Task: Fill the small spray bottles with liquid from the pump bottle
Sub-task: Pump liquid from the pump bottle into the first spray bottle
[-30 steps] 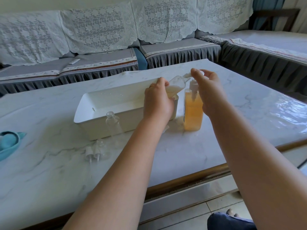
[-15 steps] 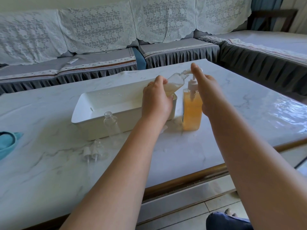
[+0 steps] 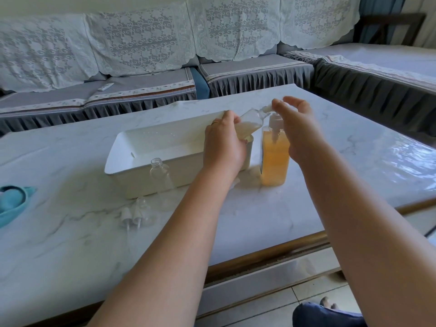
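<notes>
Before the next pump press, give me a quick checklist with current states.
1. Left hand grips small spray bottle, tilted: ok.
2. Bottle mouth at the pump nozzle: cannot tell, blurred.
3. Right hand over the pump head of the pump bottle: ok.
4. Pump bottle upright on table, holding orange liquid: ok.
5. Held bottle has room left: ok, partly filled.
6. Empty bottle standing uncapped by the white tray: ok.

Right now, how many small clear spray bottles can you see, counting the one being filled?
3. One tilted in the left hand at the pump spout, one upright before the white tray, one lying beside the loose spray caps. None seem hidden.
</notes>
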Action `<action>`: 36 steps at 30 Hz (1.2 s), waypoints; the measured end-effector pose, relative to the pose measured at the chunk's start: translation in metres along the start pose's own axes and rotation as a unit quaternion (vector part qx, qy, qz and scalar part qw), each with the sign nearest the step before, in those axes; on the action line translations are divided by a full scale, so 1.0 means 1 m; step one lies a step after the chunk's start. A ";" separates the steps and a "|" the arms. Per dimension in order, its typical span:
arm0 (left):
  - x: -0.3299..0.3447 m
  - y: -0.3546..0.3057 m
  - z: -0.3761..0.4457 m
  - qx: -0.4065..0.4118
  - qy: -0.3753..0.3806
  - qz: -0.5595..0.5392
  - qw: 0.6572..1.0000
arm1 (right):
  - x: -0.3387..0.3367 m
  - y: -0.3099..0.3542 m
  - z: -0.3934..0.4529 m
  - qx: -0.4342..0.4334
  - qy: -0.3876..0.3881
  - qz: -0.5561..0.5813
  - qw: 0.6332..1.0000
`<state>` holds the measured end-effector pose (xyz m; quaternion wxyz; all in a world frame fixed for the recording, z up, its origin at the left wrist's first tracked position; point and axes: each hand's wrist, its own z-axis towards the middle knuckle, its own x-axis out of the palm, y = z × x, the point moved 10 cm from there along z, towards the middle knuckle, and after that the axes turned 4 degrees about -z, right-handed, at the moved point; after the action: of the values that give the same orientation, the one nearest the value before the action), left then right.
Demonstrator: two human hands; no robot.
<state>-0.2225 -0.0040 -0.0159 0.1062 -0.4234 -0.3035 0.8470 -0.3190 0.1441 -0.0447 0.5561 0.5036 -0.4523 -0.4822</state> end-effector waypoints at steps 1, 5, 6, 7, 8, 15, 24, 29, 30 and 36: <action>0.001 0.000 0.000 -0.001 0.001 0.001 1.000 | 0.000 0.001 0.000 -0.004 0.000 -0.006 1.000; -0.001 -0.002 0.001 0.000 -0.006 -0.007 1.000 | 0.004 -0.001 -0.002 0.013 -0.002 -0.010 1.000; -0.002 -0.002 0.001 0.001 -0.009 -0.010 1.000 | 0.004 -0.002 -0.003 0.023 0.002 -0.012 1.000; -0.003 -0.003 0.002 0.002 -0.012 -0.012 1.000 | 0.003 -0.003 -0.002 0.032 0.007 -0.011 0.999; -0.003 -0.004 0.002 0.003 -0.013 -0.012 1.000 | 0.003 -0.004 -0.002 0.038 0.014 -0.007 0.999; -0.003 -0.003 0.002 0.004 -0.011 -0.012 1.000 | 0.003 0.000 -0.005 0.040 0.020 -0.012 0.999; 0.002 0.000 -0.001 -0.001 0.004 0.006 1.000 | -0.001 -0.003 0.001 0.019 -0.020 -0.005 1.000; 0.002 -0.001 -0.001 -0.003 -0.002 -0.004 1.000 | 0.001 -0.003 -0.002 0.031 0.006 -0.022 0.999; 0.000 -0.002 -0.001 -0.001 -0.007 -0.007 1.000 | 0.001 -0.003 -0.004 0.042 0.011 -0.029 0.999; -0.004 -0.005 0.001 0.006 -0.018 -0.008 1.000 | 0.000 -0.001 -0.007 0.059 0.010 -0.027 0.998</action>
<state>-0.2211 -0.0028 -0.0098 0.1100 -0.4054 -0.3034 0.8553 -0.3123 0.1447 -0.0463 0.5166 0.5525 -0.4605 -0.4645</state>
